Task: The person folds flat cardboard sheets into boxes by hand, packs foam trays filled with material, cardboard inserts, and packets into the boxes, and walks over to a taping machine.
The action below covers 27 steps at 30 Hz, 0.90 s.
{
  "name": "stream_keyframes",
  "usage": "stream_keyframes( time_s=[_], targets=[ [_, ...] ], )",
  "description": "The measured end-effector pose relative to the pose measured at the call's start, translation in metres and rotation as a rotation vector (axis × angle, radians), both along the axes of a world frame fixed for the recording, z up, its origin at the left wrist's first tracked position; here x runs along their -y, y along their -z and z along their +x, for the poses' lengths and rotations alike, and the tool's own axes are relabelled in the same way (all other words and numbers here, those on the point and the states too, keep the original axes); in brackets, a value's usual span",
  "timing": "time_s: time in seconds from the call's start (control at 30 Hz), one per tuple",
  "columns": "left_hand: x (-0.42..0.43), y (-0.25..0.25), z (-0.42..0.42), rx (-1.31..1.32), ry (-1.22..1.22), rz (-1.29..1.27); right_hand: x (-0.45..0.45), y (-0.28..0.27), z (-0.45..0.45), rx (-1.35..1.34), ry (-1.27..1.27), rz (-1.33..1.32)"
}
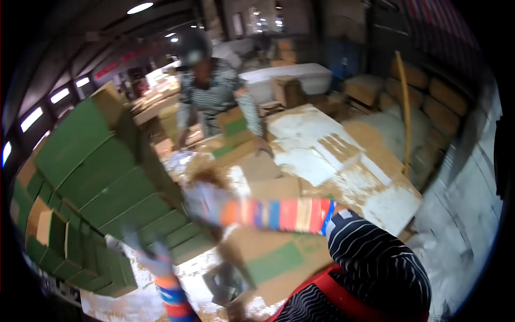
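My right hand (206, 201), in a pale glove with a striped sleeve cover, is stretched across the middle of the view, smeared by motion. A blurred brown, fibrous bundle (206, 174) shows right at it; whether the fingers grip it is unclear. My left hand (147, 249), gloved too, is at the lower left with fingers apart and nothing in it, near the stacked green boxes (107, 166). Below my right arm lies a cardboard box (289, 257) with a green patch. A dark square object (228, 284) is beside that box.
Across the table (295, 134) stands a person (212, 91) in a helmet, one hand by a cardboard box (230, 126) with a green patch. Brown material lies scattered on the white tabletop. A yellow pole (405, 112) and stacked sacks (424, 102) are at the right.
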<state>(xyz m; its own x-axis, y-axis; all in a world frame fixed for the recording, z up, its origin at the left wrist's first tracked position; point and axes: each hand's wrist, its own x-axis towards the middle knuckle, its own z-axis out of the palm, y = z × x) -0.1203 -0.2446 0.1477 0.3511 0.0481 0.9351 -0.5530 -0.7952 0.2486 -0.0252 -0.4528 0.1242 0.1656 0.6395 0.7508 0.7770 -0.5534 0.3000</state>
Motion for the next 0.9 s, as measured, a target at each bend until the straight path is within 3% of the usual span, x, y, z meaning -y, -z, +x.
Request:
stream_keyframes(
  time_s=[0.03, 0.07, 0.1, 0.13, 0.2, 0.23, 0.33, 0.4, 0.43, 0.53, 0.6, 0.67, 0.7, 0.73, 0.77, 0.8, 0.9],
  targets=[
    [0.021, 0.055, -0.012, -0.124, 0.246, 0.228, 0.036, 0.040, -0.045, -0.034, 0.015, -0.033],
    [0.070, 0.067, -0.041, -0.357, 0.329, 0.484, 0.058, 0.119, -0.063, -0.736, 0.181, -0.003],
    [0.119, 0.078, -0.070, -0.597, 0.423, 0.730, 0.096, 0.170, -0.088, -0.685, 0.283, -0.069],
    [0.150, 0.072, -0.092, -0.942, 0.664, 0.845, 0.125, 0.187, -0.130, -0.710, 0.428, -0.066],
    [0.161, 0.160, -0.129, -0.893, 0.529, 0.897, 0.167, 0.189, -0.177, -0.742, 0.573, -0.061],
    [0.167, 0.167, -0.134, -0.836, 0.563, 0.855, 0.180, 0.186, -0.191, -0.763, 0.566, -0.054],
    [0.173, 0.173, -0.142, -0.871, 0.599, 1.148, 0.195, 0.153, -0.225, -0.993, 0.500, -0.171],
    [0.185, 0.129, -0.142, -1.037, 0.676, 1.047, 0.204, 0.138, -0.244, -1.065, 0.400, -0.290],
    [0.180, 0.121, -0.140, -1.018, 0.691, 0.993, 0.208, 0.128, -0.251, -0.998, 0.334, -0.405],
    [0.164, 0.073, -0.121, -0.919, 0.645, 0.951, 0.233, 0.086, -0.249, -0.910, 0.210, -0.358],
    [0.179, -0.003, -0.119, -0.947, 0.572, 0.939, 0.240, 0.019, -0.235, -0.869, 0.341, -0.488],
    [0.179, -0.053, -0.109, -1.295, 0.656, 0.849, 0.236, -0.044, -0.220, -0.862, 0.499, -0.539],
    [0.162, -0.039, -0.089, -1.235, 0.887, 0.840, 0.232, -0.050, -0.203, -0.885, 0.465, -0.523],
    [0.135, 0.000, -0.068, -1.290, 0.803, 0.838, 0.228, -0.050, -0.185, -0.911, 0.431, -0.509],
    [0.129, 0.017, -0.048, -1.181, 0.933, 0.723, 0.224, -0.047, -0.171, -0.942, 0.399, -0.495],
    [0.126, 0.024, -0.035, -1.064, 1.060, 0.611, 0.221, -0.040, -0.166, -0.803, 0.418, -0.403],
    [0.138, 0.011, -0.011, -1.328, 1.123, 0.503, 0.225, -0.014, -0.173, -0.370, 0.495, -0.163]
  ],
)
